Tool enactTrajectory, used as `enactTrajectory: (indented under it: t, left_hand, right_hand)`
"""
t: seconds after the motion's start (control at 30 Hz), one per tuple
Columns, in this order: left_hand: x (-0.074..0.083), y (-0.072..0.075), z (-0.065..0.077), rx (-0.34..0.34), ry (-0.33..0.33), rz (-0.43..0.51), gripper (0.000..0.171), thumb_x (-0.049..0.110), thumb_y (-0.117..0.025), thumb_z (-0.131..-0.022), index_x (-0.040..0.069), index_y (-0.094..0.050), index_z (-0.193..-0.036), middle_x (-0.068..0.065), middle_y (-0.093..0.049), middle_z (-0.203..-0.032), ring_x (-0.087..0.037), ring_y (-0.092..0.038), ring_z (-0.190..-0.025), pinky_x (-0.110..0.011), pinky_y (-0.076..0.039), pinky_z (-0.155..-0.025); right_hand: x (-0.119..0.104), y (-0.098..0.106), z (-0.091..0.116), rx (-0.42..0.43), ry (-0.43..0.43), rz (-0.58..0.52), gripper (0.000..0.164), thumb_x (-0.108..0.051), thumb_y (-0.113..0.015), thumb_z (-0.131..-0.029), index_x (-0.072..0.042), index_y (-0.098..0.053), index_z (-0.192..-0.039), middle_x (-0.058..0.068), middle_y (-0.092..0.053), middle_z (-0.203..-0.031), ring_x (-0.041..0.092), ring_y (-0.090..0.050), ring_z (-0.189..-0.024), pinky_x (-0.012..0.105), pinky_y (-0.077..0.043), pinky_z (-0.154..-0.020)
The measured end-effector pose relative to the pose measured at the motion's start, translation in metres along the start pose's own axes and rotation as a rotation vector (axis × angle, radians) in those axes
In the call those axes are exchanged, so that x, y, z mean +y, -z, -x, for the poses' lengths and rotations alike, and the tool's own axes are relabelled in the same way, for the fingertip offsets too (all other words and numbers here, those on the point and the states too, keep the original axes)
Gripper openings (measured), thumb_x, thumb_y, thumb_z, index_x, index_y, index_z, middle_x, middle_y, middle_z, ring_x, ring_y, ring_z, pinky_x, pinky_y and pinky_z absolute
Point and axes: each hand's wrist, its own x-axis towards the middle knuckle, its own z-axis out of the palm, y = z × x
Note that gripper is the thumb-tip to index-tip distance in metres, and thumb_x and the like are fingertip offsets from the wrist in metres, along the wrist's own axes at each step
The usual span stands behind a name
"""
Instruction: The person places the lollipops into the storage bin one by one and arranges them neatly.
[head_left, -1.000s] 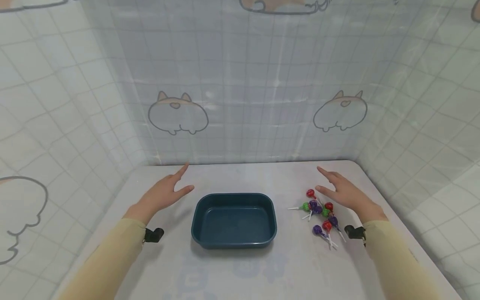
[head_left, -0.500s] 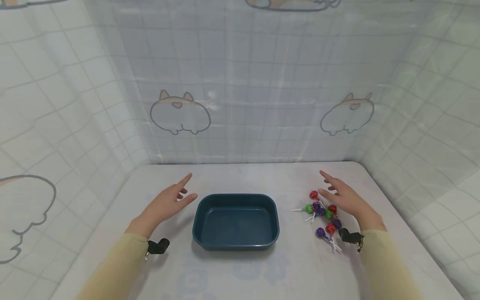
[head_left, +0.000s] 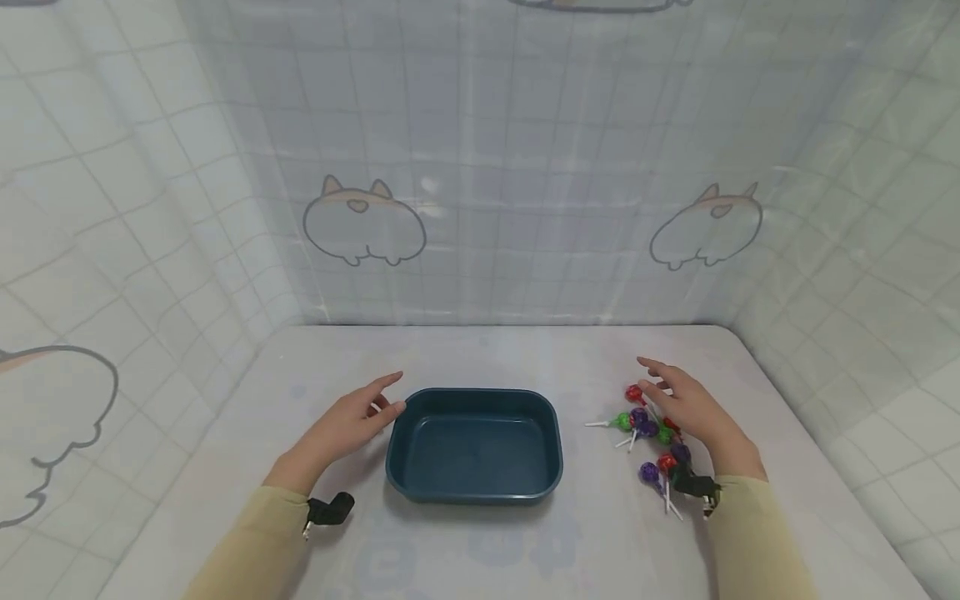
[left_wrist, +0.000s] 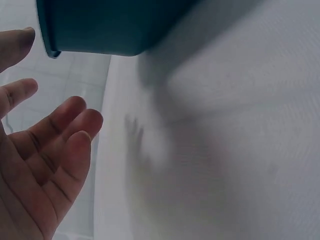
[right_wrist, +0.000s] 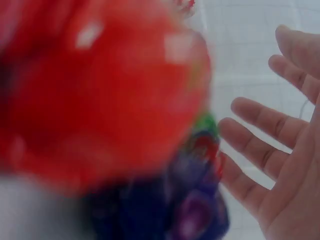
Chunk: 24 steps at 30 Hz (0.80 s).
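A dark teal rectangular tray (head_left: 474, 492) stands on the white table with nothing inside it. My left hand (head_left: 351, 432) is at the tray's left side, thumb tip right by the rim; its fingers are relaxed in the left wrist view, where the tray wall (left_wrist: 100, 30) shows above them. Over the far right edge of a group of lollipops (head_left: 648, 429) hovers my right hand (head_left: 690, 408), fingers loosely spread and holding nothing. The lollipops have red, purple and green wrappers and white sticks. One red lollipop (right_wrist: 105, 95) looms blurred in the right wrist view, beside the hand.
The white table (head_left: 480, 358) ends at a back wall (head_left: 480, 208) of grid-patterned cloth with cartoon animals. Similar cloth walls rise on the left and right. A small black wrist camera (head_left: 330, 508) sits on the left wrist, another (head_left: 692, 482) on the right.
My left hand has moved right and nearer to the tray rim. The right hand has come lower and closer over the lollipops. Tray and lollipops stay in place on the table.
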Motion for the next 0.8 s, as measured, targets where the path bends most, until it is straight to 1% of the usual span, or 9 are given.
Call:
enactTrajectory:
  t: [0.13,0.2,0.27,0.4,0.47,0.63,0.8]
  left_hand:
    - [-0.002,-0.005,-0.001,-0.008,0.009,0.005,0.071,0.062,-0.050,-0.096,0.023,-0.036,-0.154,-0.002,-0.061,-0.106,-0.013,-0.059,-0.086,-0.038,-0.048,-0.076]
    - [-0.003,-0.006,-0.001,-0.007,0.015,0.009,0.070,0.060,-0.052,-0.096,0.023,-0.037,-0.153,-0.002,-0.062,-0.106,-0.013,-0.059,-0.086,-0.039,-0.048,-0.075]
    - [-0.003,-0.007,-0.001,-0.013,0.012,0.022,0.067,0.057,-0.054,-0.097,0.023,-0.039,-0.153,-0.002,-0.062,-0.106,-0.014,-0.060,-0.087,-0.039,-0.049,-0.076]
    - [-0.003,-0.009,-0.001,-0.027,-0.006,0.046,0.061,0.051,-0.056,-0.098,0.022,-0.043,-0.150,0.000,-0.063,-0.105,-0.014,-0.061,-0.089,-0.039,-0.049,-0.078]
    - [-0.003,-0.010,0.000,-0.027,-0.019,0.053,0.057,0.049,-0.056,-0.099,0.021,-0.047,-0.148,0.001,-0.064,-0.103,-0.013,-0.061,-0.089,-0.039,-0.049,-0.078]
    - [-0.002,-0.012,-0.002,-0.029,-0.029,0.074,0.048,0.046,-0.057,-0.099,0.022,-0.055,-0.141,0.002,-0.064,-0.097,-0.015,-0.058,-0.083,-0.037,-0.047,-0.072]
    - [0.000,-0.016,-0.005,-0.040,-0.053,0.097,0.046,0.041,-0.059,-0.100,0.019,-0.055,-0.141,0.004,-0.062,-0.089,-0.017,-0.056,-0.076,-0.036,-0.047,-0.066]
  right_hand:
    - [0.000,0.004,-0.002,0.024,0.020,0.032,0.056,-0.040,-0.050,-0.104,-0.010,-0.040,-0.151,0.022,-0.045,-0.144,0.043,-0.049,-0.121,0.064,-0.038,-0.096]
    - [-0.001,0.004,-0.003,0.030,0.023,0.029,0.054,-0.038,-0.051,-0.104,-0.011,-0.042,-0.150,0.021,-0.047,-0.143,0.042,-0.049,-0.120,0.063,-0.039,-0.096]
    - [-0.001,0.003,-0.005,0.018,0.024,0.026,0.052,-0.035,-0.051,-0.104,-0.010,-0.043,-0.149,0.022,-0.048,-0.142,0.042,-0.049,-0.120,0.062,-0.040,-0.095]
    - [-0.002,-0.005,-0.007,-0.025,-0.004,0.033,0.050,-0.032,-0.051,-0.104,-0.010,-0.045,-0.148,0.020,-0.049,-0.142,0.041,-0.049,-0.121,0.061,-0.039,-0.096]
    - [-0.003,-0.009,-0.008,-0.031,-0.013,0.041,0.047,-0.031,-0.051,-0.105,-0.009,-0.048,-0.146,0.019,-0.052,-0.139,0.040,-0.051,-0.121,0.060,-0.039,-0.097]
    - [-0.003,-0.018,-0.009,-0.023,0.002,0.071,0.037,-0.021,-0.054,-0.103,-0.005,-0.059,-0.137,0.019,-0.060,-0.128,0.039,-0.055,-0.117,0.059,-0.040,-0.098]
    - [0.002,-0.023,-0.007,-0.021,-0.006,0.124,0.029,-0.014,-0.057,-0.101,-0.005,-0.066,-0.127,0.017,-0.064,-0.122,0.037,-0.058,-0.114,0.057,-0.042,-0.096]
